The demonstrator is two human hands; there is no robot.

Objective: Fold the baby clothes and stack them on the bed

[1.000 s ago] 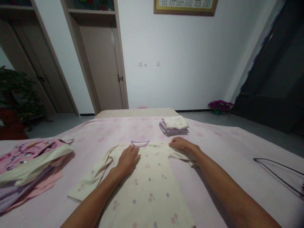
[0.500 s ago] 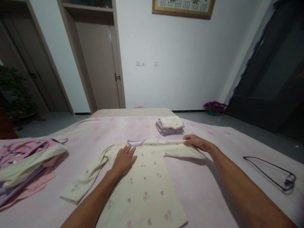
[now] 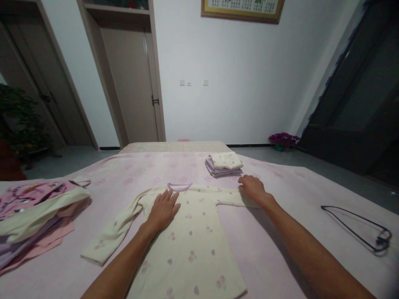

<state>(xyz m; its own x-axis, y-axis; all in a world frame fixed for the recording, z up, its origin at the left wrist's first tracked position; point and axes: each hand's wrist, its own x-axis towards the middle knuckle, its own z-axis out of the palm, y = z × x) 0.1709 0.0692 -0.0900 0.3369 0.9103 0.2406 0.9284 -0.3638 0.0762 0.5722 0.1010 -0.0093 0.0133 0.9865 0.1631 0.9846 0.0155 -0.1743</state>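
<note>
A cream long-sleeved shirt (image 3: pixel 193 232) with a purple neckline and small heart and cherry prints lies spread out in front of me. My left hand (image 3: pixel 163 209) rests flat on its upper chest just below the neckline, fingers stretched out. Over the right-side sleeve lies my right hand (image 3: pixel 252 189), its fingers apart and slightly bent, covering part of the sleeve and its cuff. The left-side sleeve stretches down and outward, untouched. Beyond the right hand sits a small stack of folded clothes (image 3: pixel 223 165), cream on top and purple below.
A loose pile of pink, cream and purple clothes (image 3: pixel 40 216) lies at the left. On the right is a black hanger-like wire loop (image 3: pixel 355 228). A pink patterned sheet (image 3: pixel 124 170) covers the surface. Purple flowers (image 3: pixel 283 140) stand on the floor beyond.
My right hand has shifted slightly left along the sleeve, and its fingers have spread from a closer grip on the upper edge. The left hand stays in place on the shirt.
</note>
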